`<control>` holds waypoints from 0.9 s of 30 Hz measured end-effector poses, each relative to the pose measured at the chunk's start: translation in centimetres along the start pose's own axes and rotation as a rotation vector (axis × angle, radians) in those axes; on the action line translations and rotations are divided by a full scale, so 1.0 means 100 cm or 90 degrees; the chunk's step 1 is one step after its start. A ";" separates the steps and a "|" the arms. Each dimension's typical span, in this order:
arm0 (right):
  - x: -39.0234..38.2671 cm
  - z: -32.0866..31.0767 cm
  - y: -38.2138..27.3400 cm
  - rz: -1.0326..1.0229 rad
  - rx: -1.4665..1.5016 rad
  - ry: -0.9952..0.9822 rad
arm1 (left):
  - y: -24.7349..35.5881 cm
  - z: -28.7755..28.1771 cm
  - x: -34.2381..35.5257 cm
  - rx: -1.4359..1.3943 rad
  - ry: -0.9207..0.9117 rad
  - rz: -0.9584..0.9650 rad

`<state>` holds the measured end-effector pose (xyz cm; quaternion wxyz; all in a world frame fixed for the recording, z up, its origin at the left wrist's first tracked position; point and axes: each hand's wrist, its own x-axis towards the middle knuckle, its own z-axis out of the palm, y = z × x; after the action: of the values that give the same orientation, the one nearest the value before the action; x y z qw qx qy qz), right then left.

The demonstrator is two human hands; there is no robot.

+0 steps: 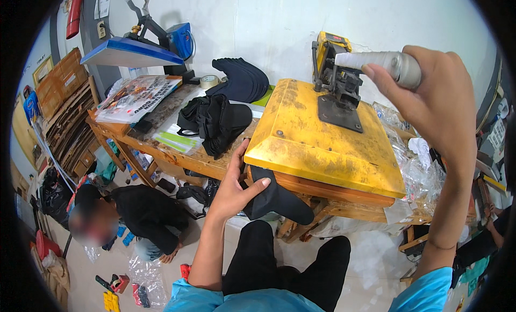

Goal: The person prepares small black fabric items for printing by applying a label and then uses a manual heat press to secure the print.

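Printed sheets (137, 100): stacked flat on the bench, well left of the yellow press (322, 145); glossy, rectangular.
Dark caps (212, 121): a crumpled black cloth heap with a curved bill, just left of the press.
Left hand (236, 191): at the press's front-left corner, fingers stretched up along its side, thumb over the cap; whether it grips cannot be told.
Black cap (277, 199): touching the left hand, on its right, below the press's front-left edge; long axis slants down and right, rounded bill outward. Soft, matte cloth; its far end is hidden.
Press cover: scuffed yellow paint, bevelled, over a brown edge.
Handle (371, 60): white-wrapped bar above the press's rear right.
Right hand (438, 92): curled round the handle, farther from the cap.
Clear plastic (419, 175): crinkled, right of the press.
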<state>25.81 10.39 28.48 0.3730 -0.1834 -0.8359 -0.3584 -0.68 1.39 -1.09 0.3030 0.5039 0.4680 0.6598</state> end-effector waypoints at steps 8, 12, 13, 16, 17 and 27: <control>-0.027 0.007 -0.035 0.064 -0.035 -0.049 | -0.002 -0.003 -0.002 -0.008 0.005 -0.007; -0.031 0.009 -0.040 0.092 -0.052 -0.048 | 0.002 0.002 -0.003 -0.039 0.009 -0.020; -0.032 0.008 -0.042 0.096 -0.060 -0.048 | 0.001 0.002 -0.003 -0.018 0.019 -0.007; -0.035 0.013 -0.045 0.093 -0.064 -0.037 | 0.001 -0.001 -0.012 0.023 0.040 0.006; -0.035 0.014 -0.045 0.082 -0.067 -0.031 | 0.007 -0.007 -0.020 0.022 0.044 -0.006; -0.045 0.025 -0.038 0.056 -0.061 0.022 | 0.137 0.065 0.067 0.122 -0.109 0.485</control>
<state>25.32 9.44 22.17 0.3937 -0.2313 -0.8023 -0.3844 4.45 4.08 14.46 0.0262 0.7206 0.2802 0.6337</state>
